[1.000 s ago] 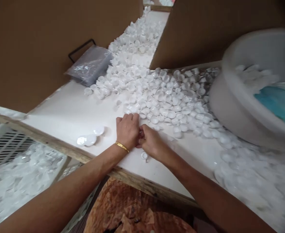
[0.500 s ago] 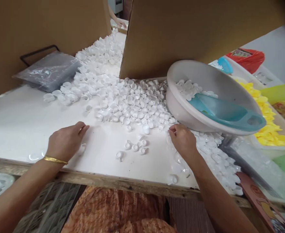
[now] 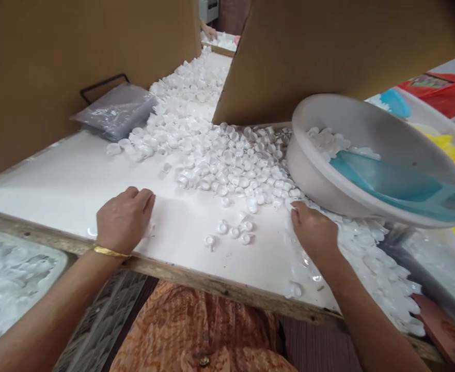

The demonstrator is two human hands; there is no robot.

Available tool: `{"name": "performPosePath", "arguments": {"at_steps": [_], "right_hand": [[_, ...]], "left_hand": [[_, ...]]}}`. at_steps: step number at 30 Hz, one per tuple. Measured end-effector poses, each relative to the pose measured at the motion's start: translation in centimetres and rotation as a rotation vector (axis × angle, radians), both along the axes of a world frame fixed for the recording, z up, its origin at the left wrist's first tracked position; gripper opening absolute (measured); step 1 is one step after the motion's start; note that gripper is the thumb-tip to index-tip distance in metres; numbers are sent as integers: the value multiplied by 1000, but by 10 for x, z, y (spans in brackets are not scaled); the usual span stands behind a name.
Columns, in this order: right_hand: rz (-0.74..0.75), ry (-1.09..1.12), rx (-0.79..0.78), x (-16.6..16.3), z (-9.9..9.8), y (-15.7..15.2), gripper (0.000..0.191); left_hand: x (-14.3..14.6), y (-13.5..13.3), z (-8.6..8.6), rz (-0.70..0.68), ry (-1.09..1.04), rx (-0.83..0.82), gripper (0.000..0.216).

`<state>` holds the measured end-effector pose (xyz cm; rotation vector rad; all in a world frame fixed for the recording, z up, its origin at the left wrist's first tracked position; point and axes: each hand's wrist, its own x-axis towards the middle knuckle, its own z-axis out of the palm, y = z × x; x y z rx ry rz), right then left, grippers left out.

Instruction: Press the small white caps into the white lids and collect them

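Observation:
My left hand [image 3: 124, 219] is closed over the white table [image 3: 176, 219], its thumb and forefinger pressed together. Something small and whitish shows beneath its fingers, too hidden to name. At the front edge of a heap of tiny white toy cups [image 3: 231, 160], my right hand [image 3: 315, 228] pinches with thumb and forefinger. White pieces lie right at those fingertips, and I cannot make out what is between them. Several loose cups with handles [image 3: 234, 232] lie between my hands. Clear and white pieces [image 3: 302, 271] rest under my right wrist.
A tilted white basin [image 3: 328, 181] with a blue scoop [image 3: 390, 178] stands at the right. Cardboard panels [image 3: 308, 51] rise behind. Plastic-wrapped bags [image 3: 116, 111] lie at left, above a basket of white pieces [image 3: 14, 279]. Another person's hand [image 3: 210, 33] is at the far end.
The view has turned left, so everything sits further right and more of the basket shows. My left hand has rolled over, its fingers more hidden. My right hand stays at the heap's edge.

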<state>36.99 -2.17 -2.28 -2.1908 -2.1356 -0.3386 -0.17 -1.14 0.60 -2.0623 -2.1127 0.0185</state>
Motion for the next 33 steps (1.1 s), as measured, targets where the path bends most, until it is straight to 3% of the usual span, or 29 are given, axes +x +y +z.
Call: {"name": "performPosePath", "arguments": {"at_steps": [2, 6, 8, 11, 17, 20, 28, 33], "right_hand": [[-61, 185, 35, 1, 6, -1, 24], [-74, 800, -32, -22, 20, 2, 22], [-56, 1071, -160, -45, 24, 6, 23], [-26, 1280, -345, -81, 28, 10, 20], [74, 1415, -619, -133, 22, 25, 7], [138, 1378, -713, -155, 15, 33, 9], [74, 1297, -835, -184, 15, 46, 11], [44, 1325, -887, -187, 7, 50, 12]], "left_hand": [[13, 0, -3, -73, -128, 16, 35], [62, 14, -18, -358, -475, -111, 26], [85, 23, -24, -468, -484, -136, 30], [97, 29, -27, -525, -417, -164, 24], [51, 1, -24, -340, -594, -225, 27], [36, -11, -21, -248, -724, -246, 31], [34, -10, -15, -64, -887, -223, 21], [42, -1, -18, 108, -978, -323, 12]]}}
